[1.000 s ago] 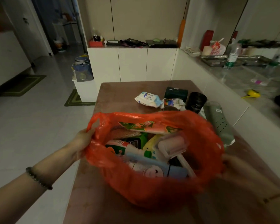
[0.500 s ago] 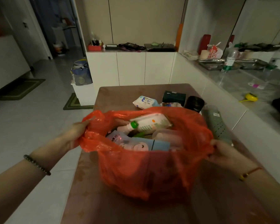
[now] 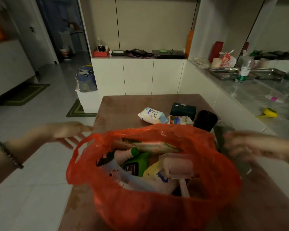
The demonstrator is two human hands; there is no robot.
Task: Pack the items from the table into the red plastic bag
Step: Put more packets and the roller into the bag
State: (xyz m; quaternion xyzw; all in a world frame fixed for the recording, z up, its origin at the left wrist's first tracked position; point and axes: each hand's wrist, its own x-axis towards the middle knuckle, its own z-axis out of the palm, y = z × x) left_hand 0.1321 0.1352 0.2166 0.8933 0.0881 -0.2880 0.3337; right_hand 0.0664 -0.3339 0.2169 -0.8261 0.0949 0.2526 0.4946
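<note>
The red plastic bag (image 3: 153,209) stands open on the brown table (image 3: 123,105), filled with several items: a green pouch, a white bottle with a green cap, a pink lint roller, flat packets. My left hand (image 3: 68,132) hovers just left of the bag's handle, fingers spread, blurred, touching nothing. My right hand (image 3: 240,145) is blurred at the bag's right side, fingers apart, off the rim. Behind the bag lie a white wipes pack (image 3: 152,115), a dark green box (image 3: 183,109), a small printed packet (image 3: 180,120) and a black cylinder (image 3: 205,120).
A grey-green object (image 3: 223,129) lies right of the bag, mostly hidden by my right hand. The marble counter (image 3: 257,94) on the right holds a steel tray, a water bottle and a yellow tool. White cabinets stand behind the table; tiled floor lies to the left.
Both hands have let go of the bag's rim and moved outward. The bag has settled onto the table with its mouth open.
</note>
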